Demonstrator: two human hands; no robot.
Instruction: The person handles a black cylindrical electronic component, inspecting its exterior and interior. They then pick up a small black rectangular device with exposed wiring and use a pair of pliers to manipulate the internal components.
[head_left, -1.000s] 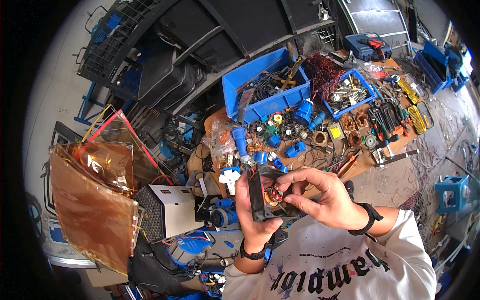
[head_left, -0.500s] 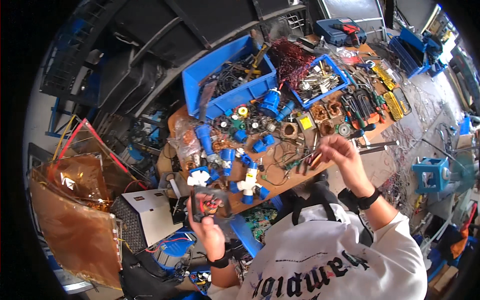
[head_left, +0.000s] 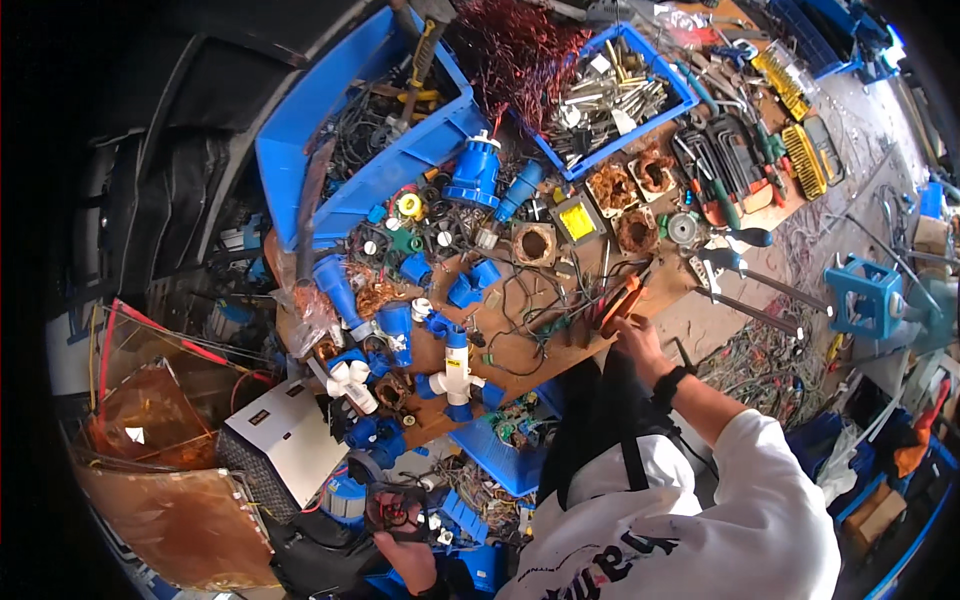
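Low in the view, my left hand (head_left: 408, 562) is closed round a dark, box-like housing (head_left: 392, 505) with reddish wires or parts inside; its exact kind is unclear. At the front edge of the wooden table (head_left: 540, 375), my right hand (head_left: 640, 343) has its fingers closed on an orange-handled hand tool (head_left: 622, 300), which looks like pliers. Thin dark cables (head_left: 520, 318) lie just left of that tool. Nearer the left hand stands a white and blue multi-way connector (head_left: 457, 370). A white branched fitting (head_left: 350, 385) lies farther left.
A large blue bin (head_left: 400, 160) of cables and tools stands at the back left, beside a blue tray (head_left: 560, 160) of metal parts. Motor cores (head_left: 536, 243) and hand tools cover the right side. A blue stool (head_left: 864, 295) stands on the cable-strewn floor.
My right hand has come down to the table edge and closed on the orange-handled tool. My left hand has moved lower with the dark housing. The whole view has shifted.
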